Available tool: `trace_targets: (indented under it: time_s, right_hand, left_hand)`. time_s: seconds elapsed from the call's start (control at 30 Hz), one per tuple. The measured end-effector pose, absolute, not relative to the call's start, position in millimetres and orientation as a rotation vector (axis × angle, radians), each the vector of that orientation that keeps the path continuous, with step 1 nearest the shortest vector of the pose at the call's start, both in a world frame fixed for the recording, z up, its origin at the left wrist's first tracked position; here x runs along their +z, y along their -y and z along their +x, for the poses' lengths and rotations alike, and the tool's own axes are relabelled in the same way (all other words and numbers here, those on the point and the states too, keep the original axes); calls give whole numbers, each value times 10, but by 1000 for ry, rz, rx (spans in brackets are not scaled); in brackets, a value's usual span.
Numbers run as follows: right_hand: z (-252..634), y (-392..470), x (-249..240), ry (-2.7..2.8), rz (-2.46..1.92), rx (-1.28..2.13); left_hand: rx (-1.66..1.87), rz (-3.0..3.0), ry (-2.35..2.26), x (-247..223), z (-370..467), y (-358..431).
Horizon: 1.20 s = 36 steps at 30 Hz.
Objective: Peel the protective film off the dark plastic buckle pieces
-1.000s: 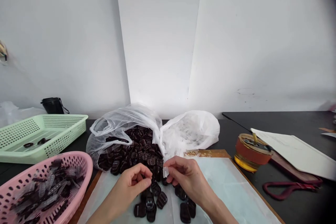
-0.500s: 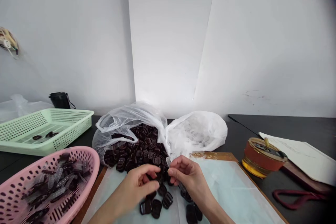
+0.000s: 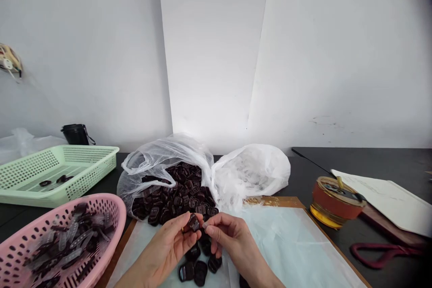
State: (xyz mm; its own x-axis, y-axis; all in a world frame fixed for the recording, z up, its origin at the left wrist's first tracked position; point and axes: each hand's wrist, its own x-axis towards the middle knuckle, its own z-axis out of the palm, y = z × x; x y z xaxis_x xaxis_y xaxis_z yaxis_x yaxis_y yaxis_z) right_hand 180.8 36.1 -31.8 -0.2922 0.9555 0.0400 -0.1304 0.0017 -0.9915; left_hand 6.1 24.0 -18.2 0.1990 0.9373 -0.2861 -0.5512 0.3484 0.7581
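Note:
Between thumb and fingers, my left hand (image 3: 175, 243) holds a small glossy dark-brown plastic piece (image 3: 193, 222). Close beside it, my right hand (image 3: 232, 238) is closed in a pinch. A pale bit of a clear plastic strip (image 3: 204, 225) shows at its fingertips, next to the brown piece; the rest is hidden by the fingers. More loose dark pieces (image 3: 186, 272) lie on the pale sheet (image 3: 286, 243) under my hands. Behind them, a heap of like pieces (image 3: 182, 189) spills from a clear plastic bag (image 3: 158, 155).
A white bag (image 3: 270, 162) of clear strips sits at centre back. On the left are a pink basket (image 3: 118, 220) with clear strips and dark pieces, and a green basket (image 3: 111, 157). Right: a tape-like roll (image 3: 337, 202), red-handled scissors (image 3: 364, 261), papers (image 3: 388, 200).
My left hand, formerly with no piece visible in its fingers, now holds a dark-brown piece. My right hand has moved left and down, bringing the strip beside it. The view has shifted slightly.

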Motion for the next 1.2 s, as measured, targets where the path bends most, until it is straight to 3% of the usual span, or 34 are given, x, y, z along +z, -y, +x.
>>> trace_targets:
  time_s: [0.3, 0.77, 1.2]
  right_hand:
    - [1837, -352, -275, 1379, -987, 1405]
    - [1808, -246, -181, 1177, -974, 1821]
    - [1830, -227, -133, 1146, -930, 1835]
  left_hand:
    - [1045, 767, -823, -241, 61, -220]
    - [1089, 1085, -904, -307, 48, -237]
    - [1064, 1247, -856, -297, 44, -244]
